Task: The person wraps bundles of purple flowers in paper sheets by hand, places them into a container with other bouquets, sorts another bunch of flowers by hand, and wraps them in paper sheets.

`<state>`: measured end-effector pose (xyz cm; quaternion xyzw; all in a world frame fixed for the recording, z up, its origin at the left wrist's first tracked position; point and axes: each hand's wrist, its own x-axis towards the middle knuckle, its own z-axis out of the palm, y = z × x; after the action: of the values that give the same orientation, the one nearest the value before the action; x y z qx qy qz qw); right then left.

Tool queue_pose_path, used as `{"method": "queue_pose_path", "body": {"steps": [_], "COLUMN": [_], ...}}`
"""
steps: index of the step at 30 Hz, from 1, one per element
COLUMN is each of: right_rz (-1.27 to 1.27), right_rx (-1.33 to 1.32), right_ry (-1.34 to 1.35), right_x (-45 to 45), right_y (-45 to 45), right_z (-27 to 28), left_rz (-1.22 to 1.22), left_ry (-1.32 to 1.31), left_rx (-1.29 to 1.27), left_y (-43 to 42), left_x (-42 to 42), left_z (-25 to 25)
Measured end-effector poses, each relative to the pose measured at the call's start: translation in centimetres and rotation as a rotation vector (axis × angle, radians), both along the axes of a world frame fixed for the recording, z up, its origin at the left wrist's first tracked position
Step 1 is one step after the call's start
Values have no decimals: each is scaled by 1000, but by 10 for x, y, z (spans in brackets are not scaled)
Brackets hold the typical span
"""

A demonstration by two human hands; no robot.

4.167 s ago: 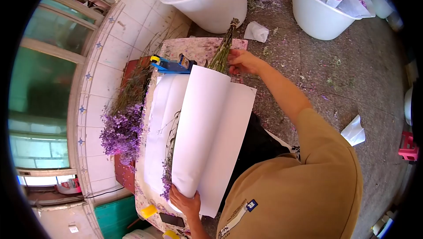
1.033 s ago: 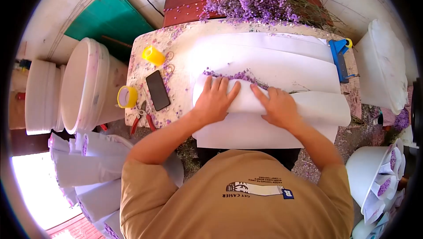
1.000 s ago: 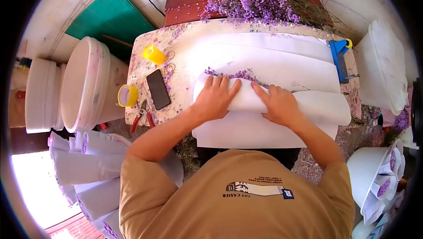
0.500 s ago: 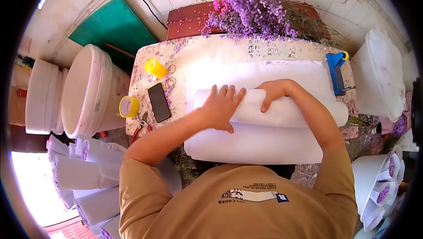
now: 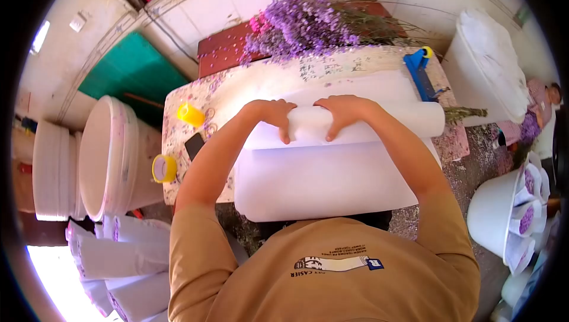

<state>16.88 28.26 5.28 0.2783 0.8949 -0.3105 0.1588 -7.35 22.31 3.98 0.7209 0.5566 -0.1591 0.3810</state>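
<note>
A white paper roll lies across the table, with green stems sticking out of its right end. My left hand grips the roll near its middle, thumb on the near side and fingers over the top. Close beside it, my right hand holds the roll the same way, thumb toward me. What the roll has inside, apart from the stems, is hidden. Flat white paper sheets spread from under the roll to the table's near edge.
Purple flowers lie on a red-brown surface behind the table. A blue tape dispenser stands back right. Yellow tape rolls and a phone sit left. Buckets and wrapped bundles flank me; a person is far right.
My left hand has gone from spread flat on the paper to gripping the roll. The roll has turned slightly away from me, and more stems show at its right end. The view has shifted.
</note>
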Motion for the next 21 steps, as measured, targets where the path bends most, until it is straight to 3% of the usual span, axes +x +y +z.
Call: {"method": "queue_pose_path", "body": {"steps": [1,3,5,9,15,21], "right_rz": [23,10,13,-30,-36,-17], "right_rx": [-147,-51,15,-71,-20,-73], "right_ry": [14,59,74,55,38,65], "right_x": [-2,-4,-1,-2,0,-2], "right_y": [10,18,18,15,-1,6], "right_z": [-3,-19,-21,-22,-13,-14], "left_rz": [17,-4,82,111,144,139], "left_ry": [72,119,172,164,153,123], "left_rx": [-96,12,-115,-170,-9,-151], "left_y": [12,20,16,17,4,10], "left_x": [-2,-3,8,4,4,2], "left_z": [-2,0,14,-1,-4,-4]}}
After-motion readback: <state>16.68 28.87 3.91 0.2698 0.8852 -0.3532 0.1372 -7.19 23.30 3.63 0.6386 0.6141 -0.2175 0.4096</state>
